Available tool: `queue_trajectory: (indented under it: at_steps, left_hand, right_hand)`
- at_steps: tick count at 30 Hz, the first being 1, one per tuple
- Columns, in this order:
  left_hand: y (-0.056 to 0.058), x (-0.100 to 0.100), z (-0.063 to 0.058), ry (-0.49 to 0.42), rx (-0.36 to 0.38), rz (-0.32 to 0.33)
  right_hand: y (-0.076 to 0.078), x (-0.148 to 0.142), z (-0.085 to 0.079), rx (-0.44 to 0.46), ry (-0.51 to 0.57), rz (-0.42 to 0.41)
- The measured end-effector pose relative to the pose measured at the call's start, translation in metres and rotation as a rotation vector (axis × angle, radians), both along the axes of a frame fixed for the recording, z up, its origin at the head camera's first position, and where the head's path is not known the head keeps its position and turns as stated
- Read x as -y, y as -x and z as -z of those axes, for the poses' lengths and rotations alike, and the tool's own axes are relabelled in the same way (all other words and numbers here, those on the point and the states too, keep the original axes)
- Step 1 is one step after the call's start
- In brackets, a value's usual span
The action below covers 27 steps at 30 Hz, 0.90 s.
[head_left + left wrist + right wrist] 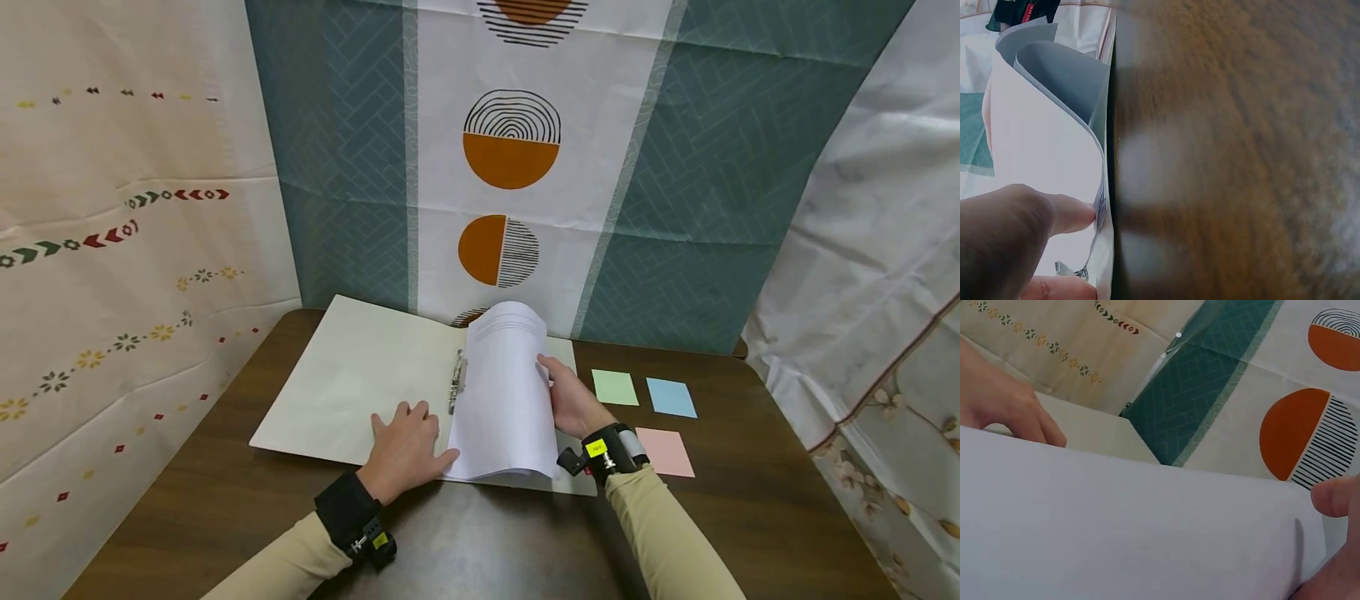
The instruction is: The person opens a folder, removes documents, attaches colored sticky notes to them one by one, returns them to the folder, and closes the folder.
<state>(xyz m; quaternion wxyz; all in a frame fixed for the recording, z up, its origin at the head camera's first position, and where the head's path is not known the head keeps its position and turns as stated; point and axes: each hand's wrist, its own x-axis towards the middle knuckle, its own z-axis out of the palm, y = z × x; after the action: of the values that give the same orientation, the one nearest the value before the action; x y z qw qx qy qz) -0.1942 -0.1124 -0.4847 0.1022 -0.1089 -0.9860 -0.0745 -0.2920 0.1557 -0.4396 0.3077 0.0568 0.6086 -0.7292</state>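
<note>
A white ring binder lies spread on the table with a metal clasp along its inner spine. Over its right side, a stack of white paper sheets curves up toward the left. My right hand pinches the sheets at their right edge; the right wrist view shows its thumb on the white page. Fingers spread, my left hand rests on the binder near the spine. In the left wrist view its thumb presses the sheets near the bound edge, and the lifted pages bow apart beyond it.
To the binder's right lie a green paper square, a blue one and a pink one, the pink close by my right wrist. The brown wooden table ends at a patterned cloth hanging behind.
</note>
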Motion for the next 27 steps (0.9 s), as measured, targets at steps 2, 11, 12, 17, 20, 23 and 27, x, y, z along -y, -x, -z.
queue_trajectory:
  at_steps: [2,11,12,17,20,23,27]
  left_hand:
    - [0.001,0.0,0.0,-0.003,0.005,0.0]
    - [0.001,-0.001,0.0,-0.007,0.023,-0.005]
    - [0.001,-0.001,0.0,-0.007,0.023,-0.005]
    - [0.001,-0.001,0.0,-0.004,0.032,-0.009]
    - [0.001,-0.001,0.0,-0.004,0.034,-0.009]
    - [0.002,-0.001,-0.001,-0.005,0.037,-0.008]
    - [0.002,-0.001,-0.001,-0.006,0.042,-0.007]
  right_hand:
    - [0.0,0.0,-0.001,0.011,0.046,-0.005]
    - [0.002,-0.009,0.001,0.045,0.105,0.025]
    - [0.002,-0.009,0.001,0.041,0.082,0.033]
    - [0.001,-0.012,0.004,0.024,-0.027,0.093]
    - [0.001,-0.015,0.005,0.021,-0.069,0.15]
    - [0.002,-0.02,0.005,0.011,-0.13,0.179]
    - [0.003,-0.027,0.004,0.006,-0.219,0.186]
